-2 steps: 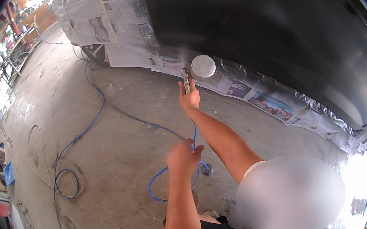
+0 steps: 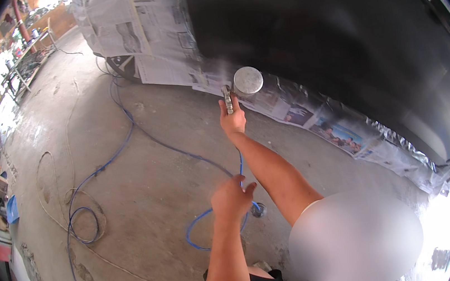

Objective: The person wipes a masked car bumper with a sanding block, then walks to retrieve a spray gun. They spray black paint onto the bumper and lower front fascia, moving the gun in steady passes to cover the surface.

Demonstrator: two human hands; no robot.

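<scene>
My right hand (image 2: 233, 121) is wrapped round a metal spray gun (image 2: 228, 99) with a round, pale cup (image 2: 248, 80) beside it. Faint mist rises from the nozzle toward the lower edge of a glossy black car door (image 2: 307, 29). A blue air hose (image 2: 241, 164) runs from the gun down to my left hand (image 2: 232, 198), which holds it between thumb and fingers; the hand is slightly blurred. Below that hand the hose loops near the floor. Newspaper (image 2: 166, 72) covers the bodywork left of the door, and more sheets lie along its lower edge.
Darker hose (image 2: 127, 127) and a thin cord (image 2: 140, 277) trail over the concrete floor (image 2: 129, 180) on the left. A cluttered bench (image 2: 29, 58) stands far left, near a blue container (image 2: 12, 210). A wheel (image 2: 125, 65) shows under the newspaper. A blurred patch hides the lower right.
My left hand has shifted slightly right and down along the hose. The car and floor sit a little further right in view; the spray gun stays almost in place.
</scene>
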